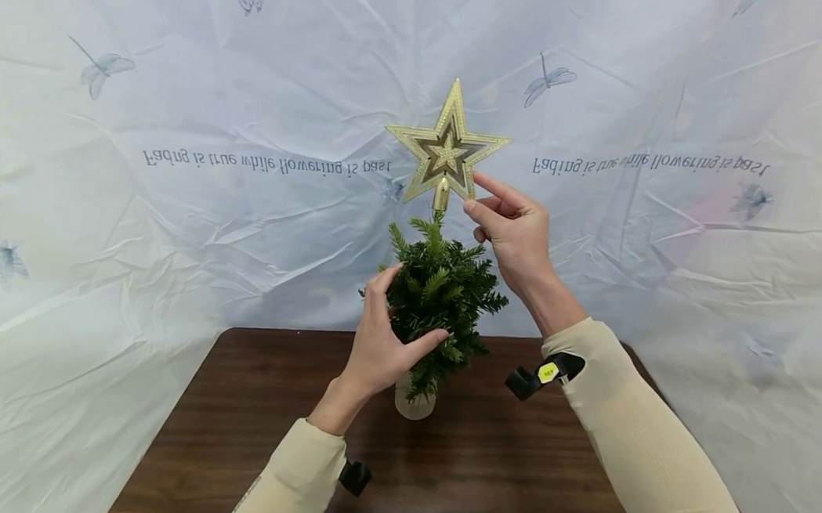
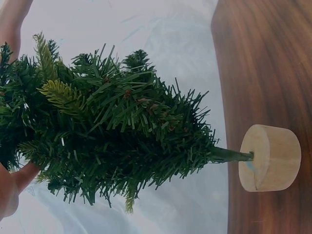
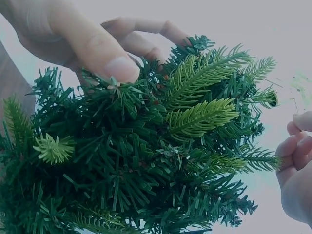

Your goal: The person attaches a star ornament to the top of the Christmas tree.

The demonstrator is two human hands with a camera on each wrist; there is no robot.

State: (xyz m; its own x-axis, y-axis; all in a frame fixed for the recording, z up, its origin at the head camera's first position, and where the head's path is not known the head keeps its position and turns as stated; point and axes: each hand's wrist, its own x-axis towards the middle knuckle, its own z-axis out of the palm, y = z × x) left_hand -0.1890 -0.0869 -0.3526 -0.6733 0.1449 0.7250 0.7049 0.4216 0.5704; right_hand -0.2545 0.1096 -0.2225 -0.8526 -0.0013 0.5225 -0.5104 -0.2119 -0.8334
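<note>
A small artificial Christmas tree [image 1: 444, 290] stands upright in the head view, its round wooden base [image 2: 278, 158] on the table. My left hand [image 1: 387, 349] holds the tree's upper left side, the thumb in front and the fingers curled around the branches. At the top is a gold star tree topper [image 1: 447, 158], with my right hand [image 1: 521, 232] pinching its lower right point between thumb and fingers. The star's hollow stem meets the topmost sprig; how far it sits over the tip I cannot tell. In the right wrist view the star is washed out.
The tree stands toward the back of a dark wooden table [image 1: 252, 435]. Behind and to both sides hangs a pale cloth [image 1: 173, 218] with printed dragonflies and upside-down lettering. Black straps with camera mounts [image 1: 526, 381] sit on both wrists.
</note>
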